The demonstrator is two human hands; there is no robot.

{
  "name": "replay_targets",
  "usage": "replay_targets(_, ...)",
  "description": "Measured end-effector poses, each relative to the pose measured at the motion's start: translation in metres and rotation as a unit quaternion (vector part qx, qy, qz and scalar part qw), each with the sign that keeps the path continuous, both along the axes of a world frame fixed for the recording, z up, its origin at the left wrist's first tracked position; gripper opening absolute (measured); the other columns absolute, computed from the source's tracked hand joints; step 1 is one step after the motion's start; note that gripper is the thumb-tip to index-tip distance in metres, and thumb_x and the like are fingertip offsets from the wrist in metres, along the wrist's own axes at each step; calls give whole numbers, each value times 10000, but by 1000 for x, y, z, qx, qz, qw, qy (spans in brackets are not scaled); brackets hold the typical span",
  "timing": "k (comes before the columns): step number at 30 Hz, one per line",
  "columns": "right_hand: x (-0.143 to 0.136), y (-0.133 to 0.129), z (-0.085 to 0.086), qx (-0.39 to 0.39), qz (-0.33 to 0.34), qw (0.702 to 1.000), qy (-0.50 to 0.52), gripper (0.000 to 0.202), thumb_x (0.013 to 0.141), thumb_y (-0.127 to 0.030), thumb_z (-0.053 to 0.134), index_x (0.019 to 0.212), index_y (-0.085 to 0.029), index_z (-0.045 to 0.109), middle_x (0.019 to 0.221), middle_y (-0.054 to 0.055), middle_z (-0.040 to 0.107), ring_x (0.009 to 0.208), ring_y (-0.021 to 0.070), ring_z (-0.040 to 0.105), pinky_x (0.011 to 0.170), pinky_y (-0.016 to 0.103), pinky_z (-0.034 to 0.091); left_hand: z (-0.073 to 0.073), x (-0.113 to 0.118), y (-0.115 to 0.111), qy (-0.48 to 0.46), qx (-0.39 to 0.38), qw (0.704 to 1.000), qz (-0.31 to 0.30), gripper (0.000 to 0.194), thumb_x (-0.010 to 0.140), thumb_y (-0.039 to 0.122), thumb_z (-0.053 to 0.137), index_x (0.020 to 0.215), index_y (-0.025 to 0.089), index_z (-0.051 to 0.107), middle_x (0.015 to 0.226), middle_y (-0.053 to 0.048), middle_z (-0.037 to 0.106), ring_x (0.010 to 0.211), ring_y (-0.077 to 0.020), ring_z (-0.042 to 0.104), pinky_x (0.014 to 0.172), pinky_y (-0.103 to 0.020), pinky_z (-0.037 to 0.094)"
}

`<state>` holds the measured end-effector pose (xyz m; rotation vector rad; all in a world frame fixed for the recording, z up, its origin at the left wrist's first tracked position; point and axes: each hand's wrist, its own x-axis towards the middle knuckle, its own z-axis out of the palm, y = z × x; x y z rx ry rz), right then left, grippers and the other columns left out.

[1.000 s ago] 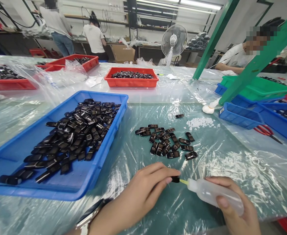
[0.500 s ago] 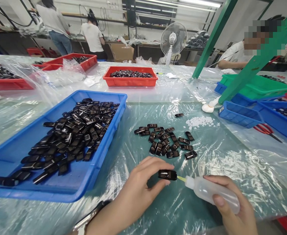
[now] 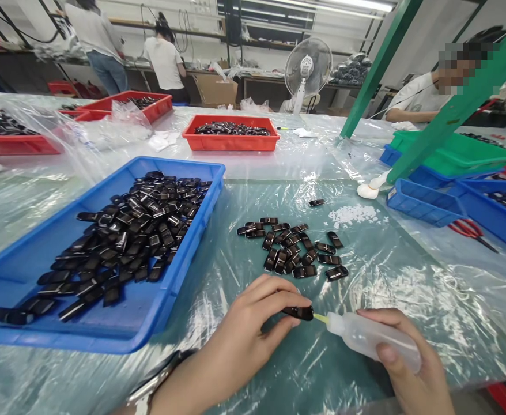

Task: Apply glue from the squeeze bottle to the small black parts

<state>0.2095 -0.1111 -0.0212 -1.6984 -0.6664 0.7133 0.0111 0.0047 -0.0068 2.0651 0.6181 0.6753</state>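
Between the fingers and thumb of my left hand [image 3: 257, 328] is a glossy black toy car body [image 3: 304, 313], partly covered by the fingers. My right hand [image 3: 412, 351] is wrapped round a translucent white squeeze bottle [image 3: 374, 335], tilted with its nozzle to the left. The thin yellow-green nozzle tip [image 3: 321, 317] meets the right end of the car body. Beyond my hands several more black car bodies [image 3: 294, 253] lie loose on the plastic-covered table. A patch of small white pieces [image 3: 353, 215] lies behind them to the right.
At left stands a large blue tray [image 3: 162, 314] heaped with black car bodies. A red tray [image 3: 231, 142] of parts sits farther back. On the right are a small blue bin [image 3: 426, 207], red-handled scissors [image 3: 467, 229] and a slanting green post [image 3: 452, 115]. Other people work in the background.
The fingers of my left hand have shifted over the car body, covering more of it, and its visible end is turned slightly. The bottle stays almost in place, its tip at the car's end.
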Motion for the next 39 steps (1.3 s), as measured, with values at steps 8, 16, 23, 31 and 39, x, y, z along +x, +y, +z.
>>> replay_targets(8, 1, 2, 4, -1, 10, 1000, 5, 511, 570, -775, 747, 743, -294, 742, 783, 43, 574, 684, 198, 544, 571, 243, 404, -1, 0, 0, 1, 11, 1000, -3, 317, 951, 70, 601, 1176, 293, 621, 1144, 4, 617, 1062, -172, 564, 881, -302, 481)
replay_targets(16, 10, 2, 6, -19, 37, 999, -2, 512, 571, -777, 743, 730, -291, 740, 787, 49, 606, 683, 200, 556, 562, 239, 395, -1, 0, -1, 21, 1, 1000, -17, 318, 968, 88, 580, 1190, 315, 608, 1164, 9, 610, 1068, -179, 559, 880, -320, 488)
replay_targets(23, 15, 3, 11, -26, 73, 997, -18, 498, 609, -779, 717, 739, -299, 738, 773, 39, 624, 661, 187, 562, 557, 231, 401, 0, 0, -2, 33, -3, 999, -26, 324, 971, 94, 582, 1198, 325, 593, 1159, 13, 605, 1053, -176, 556, 856, -309, 496)
replay_targets(31, 17, 3, 12, -23, 95, 994, -38, 469, 655, -762, 695, 770, -309, 733, 745, 19, 627, 640, 167, 556, 552, 220, 408, -2, 0, -2, 36, 1, 999, -28, 315, 973, 108, 585, 1200, 325, 588, 1165, -1, 605, 1062, -196, 564, 850, -338, 496)
replay_targets(39, 16, 0, -1, 17, 51, 998, -10, 558, 556, -795, 736, 785, -286, 733, 827, 55, 656, 663, 211, 605, 533, 268, 442, 0, -1, -4, 36, -1, 999, -21, 312, 987, 144, 558, 1242, 323, 572, 1158, -36, 612, 1045, -224, 587, 844, -377, 526)
